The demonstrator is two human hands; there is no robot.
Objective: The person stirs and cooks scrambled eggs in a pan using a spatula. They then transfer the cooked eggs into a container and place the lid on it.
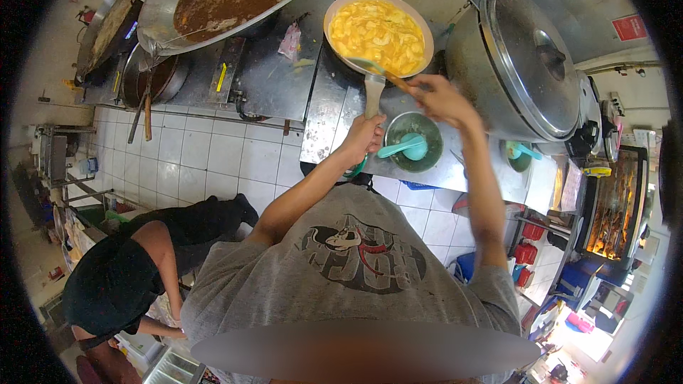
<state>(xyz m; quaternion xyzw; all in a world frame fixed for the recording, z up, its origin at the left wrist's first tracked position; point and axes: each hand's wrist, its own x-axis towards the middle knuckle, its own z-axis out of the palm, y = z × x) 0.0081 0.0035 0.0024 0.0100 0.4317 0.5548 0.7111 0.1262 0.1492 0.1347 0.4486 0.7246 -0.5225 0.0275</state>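
A frying pan (428, 42) sits on the steel counter's far side, filled with a yellow, egg-like mixture (376, 34) in pieces and liquid. My left hand (364, 137) grips the pan's pale handle (374, 96). In my right hand (440, 98) is a spatula with a wooden handle (397, 81); its flat head (365, 64) lies over the pan's near rim. Between my hands, closer to me, stands a green bowl (433, 157) with a turquoise ladle (413, 146) resting in it.
A large lidded metal pot (469, 74) stands right of the pan. Up left, a big wok (155, 16) holds dark brown liquid. A smaller pan (128, 77) has utensils sticking out over the floor. Behind me on the left, a person in black (114, 277) bends over.
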